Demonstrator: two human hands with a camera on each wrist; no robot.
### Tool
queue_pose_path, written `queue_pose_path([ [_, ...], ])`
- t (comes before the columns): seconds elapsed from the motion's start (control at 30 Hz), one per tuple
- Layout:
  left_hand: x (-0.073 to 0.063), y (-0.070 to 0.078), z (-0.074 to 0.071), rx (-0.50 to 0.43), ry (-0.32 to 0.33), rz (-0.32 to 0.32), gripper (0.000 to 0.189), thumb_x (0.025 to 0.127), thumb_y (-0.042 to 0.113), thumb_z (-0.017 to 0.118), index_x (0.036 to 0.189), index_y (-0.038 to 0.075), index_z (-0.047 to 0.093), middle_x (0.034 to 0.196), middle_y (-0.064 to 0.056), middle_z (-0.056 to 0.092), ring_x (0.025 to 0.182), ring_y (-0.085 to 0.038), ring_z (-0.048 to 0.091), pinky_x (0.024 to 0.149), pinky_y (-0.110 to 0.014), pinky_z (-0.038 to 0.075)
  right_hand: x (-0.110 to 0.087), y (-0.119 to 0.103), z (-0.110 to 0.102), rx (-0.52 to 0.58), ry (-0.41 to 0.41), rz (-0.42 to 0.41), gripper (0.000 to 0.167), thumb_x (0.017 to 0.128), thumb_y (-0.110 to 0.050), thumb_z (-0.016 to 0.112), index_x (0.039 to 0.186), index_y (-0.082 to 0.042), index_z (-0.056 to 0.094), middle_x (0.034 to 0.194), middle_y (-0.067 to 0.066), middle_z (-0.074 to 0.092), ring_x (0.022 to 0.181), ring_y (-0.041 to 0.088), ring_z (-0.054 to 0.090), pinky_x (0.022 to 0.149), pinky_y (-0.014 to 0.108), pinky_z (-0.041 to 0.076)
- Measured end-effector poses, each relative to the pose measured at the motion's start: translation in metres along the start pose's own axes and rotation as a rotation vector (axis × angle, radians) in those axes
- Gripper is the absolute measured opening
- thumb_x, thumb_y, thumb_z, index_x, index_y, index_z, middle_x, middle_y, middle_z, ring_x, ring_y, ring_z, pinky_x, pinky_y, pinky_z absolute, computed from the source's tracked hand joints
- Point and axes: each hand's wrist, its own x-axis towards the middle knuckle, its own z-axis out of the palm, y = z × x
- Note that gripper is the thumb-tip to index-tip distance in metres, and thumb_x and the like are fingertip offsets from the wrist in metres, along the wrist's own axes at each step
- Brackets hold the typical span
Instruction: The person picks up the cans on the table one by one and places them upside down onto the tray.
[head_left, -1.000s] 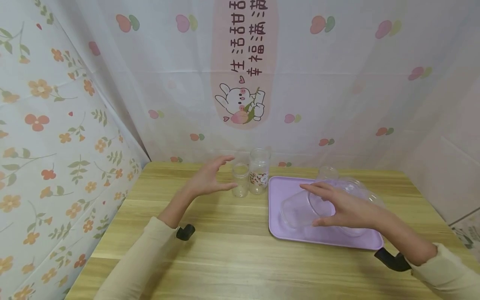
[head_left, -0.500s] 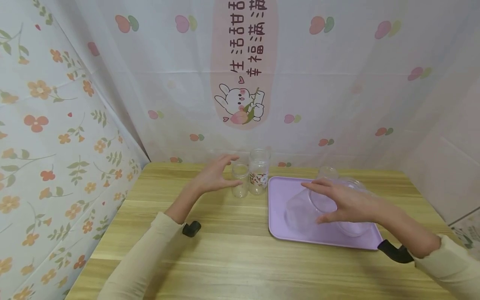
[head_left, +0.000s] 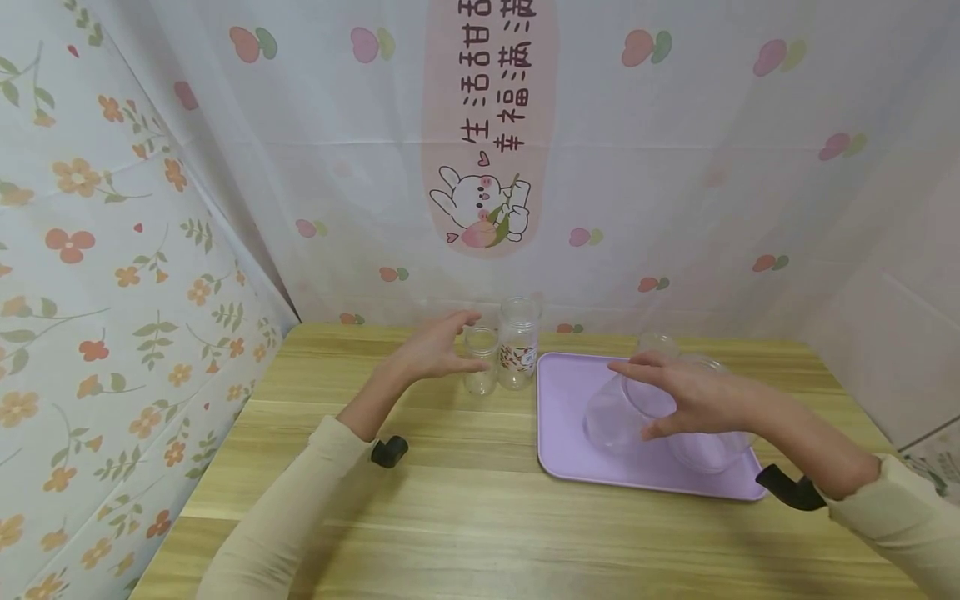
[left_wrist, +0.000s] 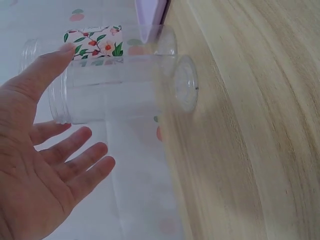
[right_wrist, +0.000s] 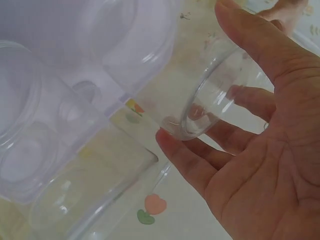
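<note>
My left hand [head_left: 431, 350] is at a small clear jar [head_left: 481, 367], fingers and thumb spread apart around its left side. In the left wrist view the thumb overlaps the jar's threaded neck, the fingers extended below it. Just behind stands a taller clear jar [head_left: 517, 346] with a floral band. My right hand [head_left: 701, 400] grips a clear cup [head_left: 609, 417] near its rim, over the lilac tray [head_left: 553, 392]. In the right wrist view the fingers curve around the far side of the rim [right_wrist: 200, 92]; part of the cup is hidden by the hand.
A large clear container [head_left: 708, 454] sits on the tray under my right forearm, partly covered. A smaller clear jar [head_left: 657, 340] stands behind. A patterned curtain [head_left: 600, 167] borders the wooden table [head_left: 450, 533] at the back.
My right hand has shifted right and slightly back, and the cup has moved with it, standing less tilted. My left hand has moved a little right toward the small jar; both jars stayed still.
</note>
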Motion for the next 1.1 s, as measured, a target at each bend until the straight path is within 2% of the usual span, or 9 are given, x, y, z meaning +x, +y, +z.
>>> queue_pose_path([
  [0.23,0.0011,0.0030,0.0008,0.041,-0.029,0.026,0.088,0.087,0.040,0.081,0.151,-0.003,0.040,0.149,-0.019,0.047,0.133,-0.034,0.048,0.111,-0.045,0.038,-0.0005,0.0019,-0.0029,-0.006,-0.050,0.028,0.089,0.082,-0.043,0.085,0.151,-0.003,0.046,0.137,0.015,0.049,0.109,0.024,0.060,0.088,0.046,0.054],
  [0.47,0.0037,0.0035,0.0020,0.061,-0.040,0.034,0.082,0.087,0.037,0.081,0.148,-0.005,0.044,0.148,-0.020,0.048,0.137,-0.034,0.044,0.114,-0.044,0.033,0.0001,0.0040,-0.0038,-0.018,-0.062,0.050,0.084,0.080,-0.033,0.088,0.149,-0.003,0.049,0.135,0.017,0.050,0.112,0.029,0.058,0.089,0.048,0.053],
  [0.7,0.0054,0.0036,0.0038,0.078,-0.055,0.033,0.082,0.089,0.038,0.080,0.148,-0.005,0.043,0.146,-0.020,0.050,0.125,-0.034,0.055,0.110,-0.044,0.040,0.0010,0.0040,-0.0048,-0.015,-0.103,0.067,0.080,0.080,-0.032,0.088,0.146,-0.005,0.052,0.136,0.017,0.050,0.114,0.032,0.058,0.089,0.050,0.053],
  [0.97,0.0084,0.0054,0.0067,0.055,-0.038,0.022,0.082,0.089,0.040,0.079,0.150,-0.001,0.042,0.148,-0.017,0.049,0.124,-0.033,0.057,0.107,-0.044,0.043,0.0028,0.0053,-0.0025,-0.021,-0.134,0.084,0.079,0.079,-0.028,0.089,0.145,-0.006,0.053,0.135,0.018,0.051,0.113,0.035,0.059,0.089,0.052,0.053],
  [1.1,0.0101,0.0053,0.0077,0.031,-0.041,0.029,0.076,0.091,0.037,0.079,0.148,0.001,0.045,0.145,-0.016,0.052,0.122,-0.033,0.058,0.104,-0.044,0.046,0.0042,0.0072,0.0004,-0.031,-0.154,0.101,0.079,0.078,-0.027,0.089,0.145,-0.007,0.054,0.135,0.016,0.052,0.113,0.034,0.059,0.089,0.052,0.053],
])
